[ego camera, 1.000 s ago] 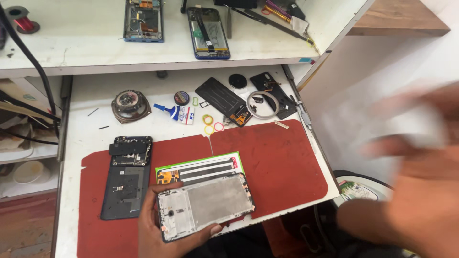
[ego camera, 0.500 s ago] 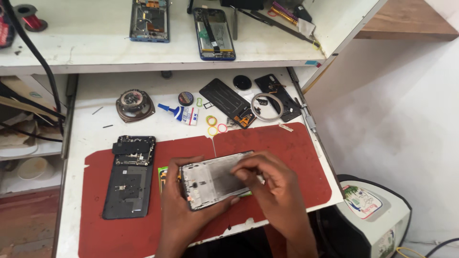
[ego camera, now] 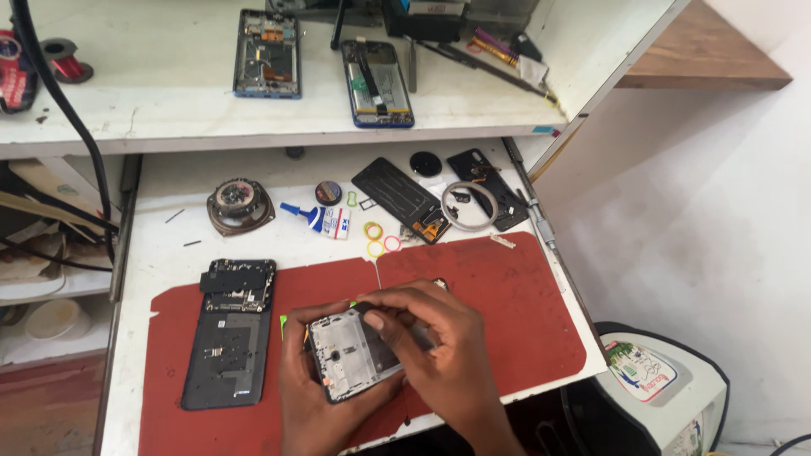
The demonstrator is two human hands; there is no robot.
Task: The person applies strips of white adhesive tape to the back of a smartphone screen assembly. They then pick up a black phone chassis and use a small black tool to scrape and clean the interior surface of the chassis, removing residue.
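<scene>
My left hand (ego camera: 311, 397) holds a silver phone frame (ego camera: 346, 353) from below, over the red work mat (ego camera: 515, 312) at the front of the pull-out tray. My right hand (ego camera: 439, 346) rests on top of the frame, thumb and fingertips pressing its upper edge and covering its right half. A green-edged card lies under the frame, mostly hidden. To the left on the mat lies a black opened phone body (ego camera: 230, 331) with its circuit board exposed.
Behind the mat sit a round speaker (ego camera: 240, 203), a blue glue tube (ego camera: 306, 214), coloured rubber bands (ego camera: 378, 239), a black phone back (ego camera: 399, 198) and a wire ring (ego camera: 468, 205). Two opened phones (ego camera: 376, 83) lie on the upper shelf. A white appliance (ego camera: 659, 384) stands lower right.
My right hand came in from the far right onto the frame. The frame turned from lying wide to more upright in my left hand and shifted right, covering the card.
</scene>
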